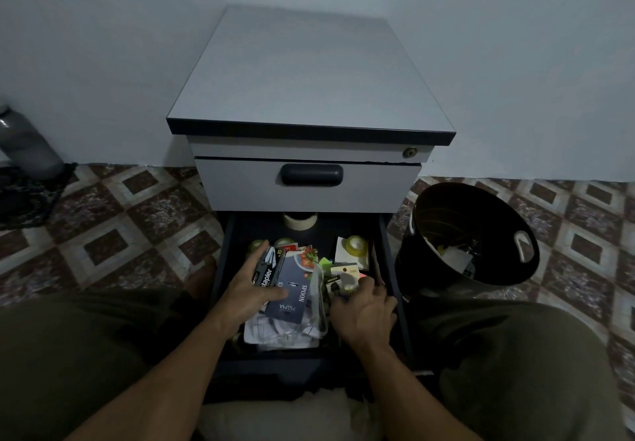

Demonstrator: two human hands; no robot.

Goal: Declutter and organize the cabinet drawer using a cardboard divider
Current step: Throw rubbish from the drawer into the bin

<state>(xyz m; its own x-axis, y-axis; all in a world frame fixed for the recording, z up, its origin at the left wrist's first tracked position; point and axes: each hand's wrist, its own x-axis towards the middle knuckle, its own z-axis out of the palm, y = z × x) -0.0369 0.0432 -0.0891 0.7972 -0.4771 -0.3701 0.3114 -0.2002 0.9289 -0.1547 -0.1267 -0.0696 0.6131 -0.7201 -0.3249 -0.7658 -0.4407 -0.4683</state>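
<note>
The lower drawer (229,234) of a grey cabinet (309,73) is pulled open and full of clutter. My left hand (245,289) grips a stapler box (266,274) together with a dark card pack marked SPOON (292,294), thumb on the front. A clear plastic bag (318,306) and white papers (275,332) lie under them. My right hand (366,306) reaches into the right side, fingers curled among small packets (343,277); whether it holds one is hidden. Tape rolls lie at the back: a cream one (299,221) and a clear one (356,244). No cardboard divider is in sight.
A black bin (470,238) with scraps inside stands to the right of the cabinet on the patterned tile floor (120,217). The upper drawer (309,183) is closed. A grey pipe (24,141) stands at the left wall. My knees flank the drawer.
</note>
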